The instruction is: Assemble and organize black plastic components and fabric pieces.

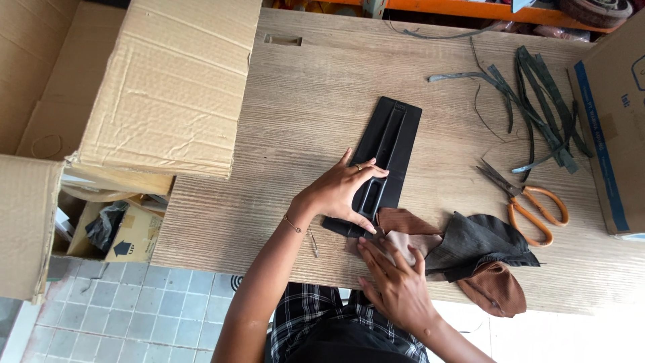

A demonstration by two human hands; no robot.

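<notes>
Head view looks straight down on a pale wood-grain tabletop (302,107), where your left hand (339,191) lies flat on the near end of a long black plastic jig with a slot down its middle (386,158). The fingers are spread and pressing down, not curled around anything; the jig runs away from you at a slight tilt, most of it stretching beyond your fingertips.

Your right hand (396,282) rests just beside the jig's near end, fingers fanned out over a small pale pink fabric piece (410,243) that touches the jig's corner. That hand is also open and flat, pinning the cloth rather than gripping it. A rust-brown fabric piece (403,220) peeks out from under the pink one, right against the jig.

Further to your right lies a crumpled dark grey cloth (480,245) with another brown ribbed fabric piece (494,289) near the table's edge. Orange-handled scissors (531,205) sit beyond those (blades pointing away from you), and a tangle of dark fabric strips (537,107) lies well apart at the far right. A large cardboard box (168,87) overhangs the table's left side.
</notes>
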